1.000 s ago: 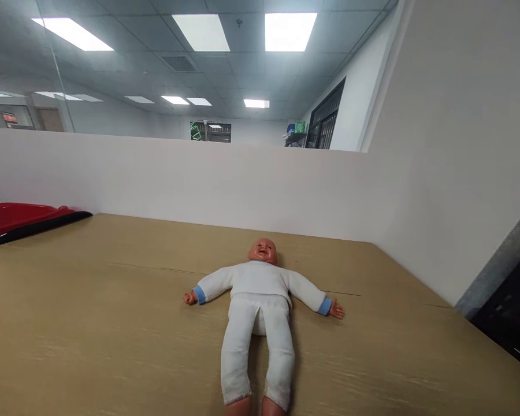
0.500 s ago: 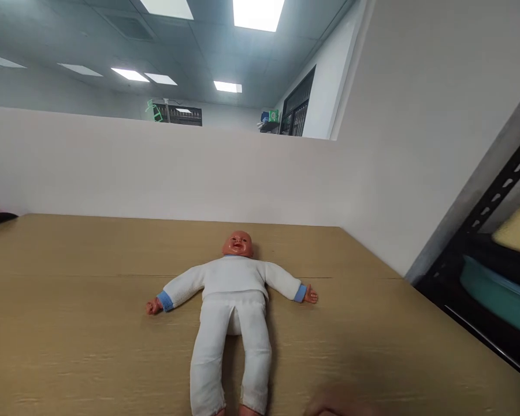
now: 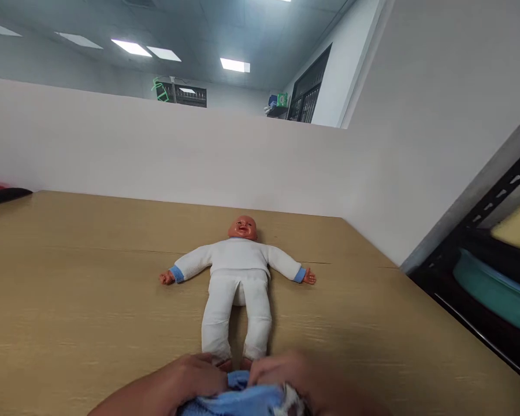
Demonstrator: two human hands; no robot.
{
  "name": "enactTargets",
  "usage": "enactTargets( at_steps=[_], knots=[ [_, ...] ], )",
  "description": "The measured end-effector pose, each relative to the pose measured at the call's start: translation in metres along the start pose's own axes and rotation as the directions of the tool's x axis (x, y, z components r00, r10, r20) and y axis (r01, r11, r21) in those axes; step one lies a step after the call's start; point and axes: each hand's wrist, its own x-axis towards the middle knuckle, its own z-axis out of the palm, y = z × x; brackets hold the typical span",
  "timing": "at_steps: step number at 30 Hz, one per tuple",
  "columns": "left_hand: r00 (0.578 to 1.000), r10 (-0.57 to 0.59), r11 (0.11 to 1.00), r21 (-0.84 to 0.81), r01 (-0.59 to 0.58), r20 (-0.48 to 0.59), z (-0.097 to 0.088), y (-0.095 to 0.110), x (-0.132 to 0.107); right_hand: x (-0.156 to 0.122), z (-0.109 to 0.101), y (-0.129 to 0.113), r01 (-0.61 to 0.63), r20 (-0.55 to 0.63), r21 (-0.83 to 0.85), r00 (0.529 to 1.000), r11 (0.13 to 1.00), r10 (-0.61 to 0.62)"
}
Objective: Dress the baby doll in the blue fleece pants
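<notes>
A baby doll (image 3: 238, 277) in a white suit with blue cuffs lies on its back on the tan wooden table (image 3: 91, 300), arms spread, feet toward me. At the bottom edge my left hand (image 3: 186, 381) and my right hand (image 3: 294, 375) are closed on a bundle of light blue cloth (image 3: 242, 398) with a white patch. Both hands sit right at the doll's feet. They are blurred and partly cut off by the frame.
A white partition wall (image 3: 156, 156) runs along the table's back and right side. A black metal shelf (image 3: 481, 271) at the right holds a teal item and a yellow one. A red and black object (image 3: 0, 193) lies at the far left.
The view tilted down. Both my hands came up from the bottom edge holding the blue cloth, and they now reach the doll's feet. The doll has not moved.
</notes>
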Motion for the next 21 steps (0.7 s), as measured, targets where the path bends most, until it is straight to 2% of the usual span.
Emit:
enactTargets(
  at_steps=[3, 6, 8, 10, 12, 14, 16, 18, 21],
  knots=[
    [0.999, -0.030, 0.999, -0.025, 0.029, -0.039, -0.007, -0.004, -0.004, 0.009, -0.006, -0.002, -0.078, 0.097, 0.237, 0.994, 0.968, 0.057],
    [0.974, -0.120, 0.987, -0.126, 0.096, -0.195, -0.008, -0.012, 0.006, 0.017, -0.012, -0.006, -0.173, 0.245, 0.228, 0.963, 0.958, 0.115],
    [0.971, -0.070, 0.985, -0.170, 0.031, -0.227, -0.008, -0.013, 0.015, 0.021, -0.015, -0.007, -0.231, 0.304, 0.194, 0.938, 0.953, 0.165],
    [0.980, 0.049, 0.972, -0.215, -0.092, -0.195, -0.008, -0.012, 0.022, 0.023, -0.017, -0.007, -0.270, 0.255, 0.141, 0.940, 0.953, 0.228],
    [0.983, 0.128, 0.940, -0.300, -0.162, -0.129, -0.008, -0.010, 0.023, 0.024, -0.017, -0.004, -0.254, 0.104, 0.111, 0.964, 0.961, 0.243],
    [0.988, 0.155, 0.903, -0.401, -0.152, -0.024, -0.008, -0.011, 0.019, 0.026, -0.014, -0.003, -0.227, -0.062, 0.153, 0.969, 0.962, 0.238],
    [0.985, 0.165, 0.871, -0.476, -0.120, 0.054, -0.006, -0.014, 0.013, 0.028, -0.009, -0.006, -0.205, -0.135, 0.182, 0.964, 0.962, 0.230],
    [0.988, 0.157, 0.847, -0.514, -0.140, -0.010, -0.003, -0.020, 0.008, 0.032, -0.003, -0.013, -0.185, -0.098, 0.166, 0.974, 0.969, 0.203],
    [0.963, 0.089, 0.773, -0.593, -0.227, -0.253, 0.005, -0.026, 0.006, 0.037, 0.003, -0.023, -0.185, -0.017, 0.164, 0.982, 0.969, 0.190]
  ],
)
